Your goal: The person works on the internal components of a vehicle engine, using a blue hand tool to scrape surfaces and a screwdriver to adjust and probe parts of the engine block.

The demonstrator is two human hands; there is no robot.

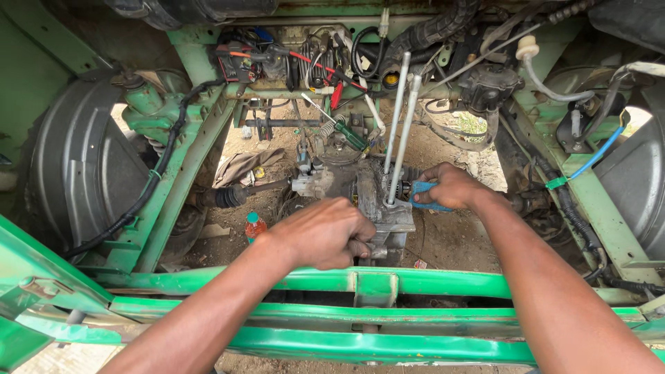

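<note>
Both hands work on the gearbox (377, 201) low between the green rails: left hand (325, 232) has fingers curled onto its casing, right hand (450, 185) grips a blue-handled tool (424, 196) beside two upright rods (398, 131); next seems steadying while the tool turns.

Both arms extended, left hand (327, 232) and right hand (450, 185) fingers curled.
</note>
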